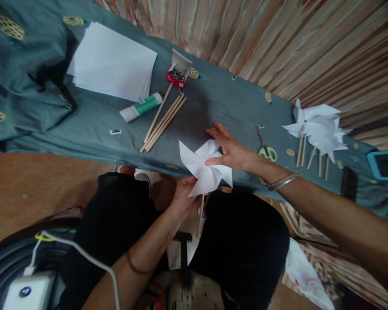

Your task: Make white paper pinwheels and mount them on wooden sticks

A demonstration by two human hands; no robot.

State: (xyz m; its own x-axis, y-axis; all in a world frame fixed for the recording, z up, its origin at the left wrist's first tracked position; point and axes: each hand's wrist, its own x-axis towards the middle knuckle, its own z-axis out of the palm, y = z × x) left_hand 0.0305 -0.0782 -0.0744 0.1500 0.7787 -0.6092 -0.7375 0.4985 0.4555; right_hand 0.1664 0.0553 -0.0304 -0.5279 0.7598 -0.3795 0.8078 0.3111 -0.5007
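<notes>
A white paper pinwheel [206, 168] on a wooden stick [200, 215] is above my lap at the table's near edge. Behind its blades, my left hand [184, 189] supports it, fingers mostly hidden by the paper. The thumb of my right hand [228, 148] rests against the pinwheel's centre, while the other fingers stretch apart over the cloth. Left of it, several loose wooden sticks [166, 122] lie beside a green and white glue stick [141, 106]. An opened red box [177, 76] of small metal pins stands behind them.
A stack of white paper [114, 60] lies at the back left of the cloth-covered table [219, 107]. Scissors [266, 148] with green handles are right of my right hand. Several finished pinwheels [319, 125], a dark phone [349, 183] and a blue-framed device [386, 165] lie further right.
</notes>
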